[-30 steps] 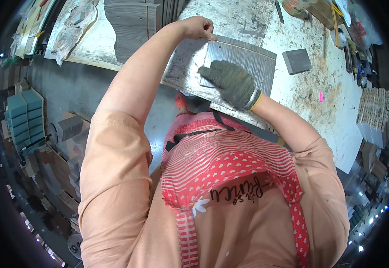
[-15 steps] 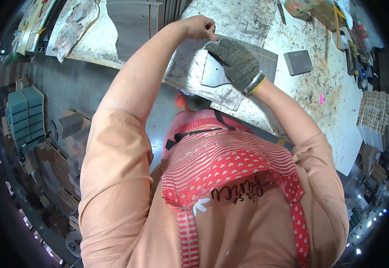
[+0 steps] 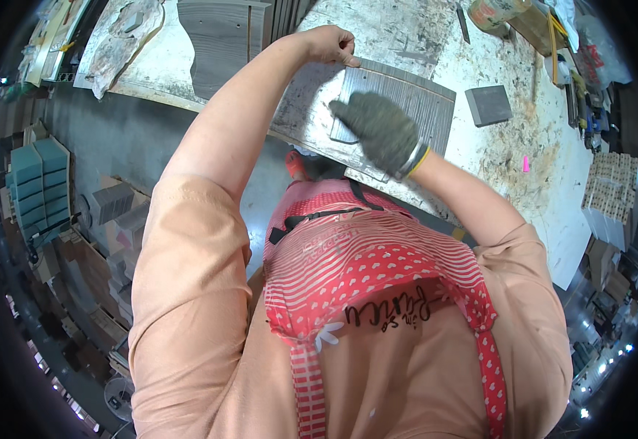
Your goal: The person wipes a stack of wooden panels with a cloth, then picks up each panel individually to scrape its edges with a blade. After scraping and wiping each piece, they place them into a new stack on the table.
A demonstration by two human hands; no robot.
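The bare left hand (image 3: 333,45) is at the far left corner of a grey wood-grain panel (image 3: 428,110), its fingers curled together; whether they grip it cannot be told. The gloved right hand (image 3: 381,133), slightly blurred, is over the panel's near left part; its hold cannot be told. Half a second ago it was up beside the left hand; the panel lies in the same place on the stained worktable (image 3: 480,175). Dark script marks the shirt (image 3: 392,366). A grey block (image 3: 489,104) sits right of the panel, apart from it. The left forearm partly covers a wavy-edged board (image 3: 220,44).
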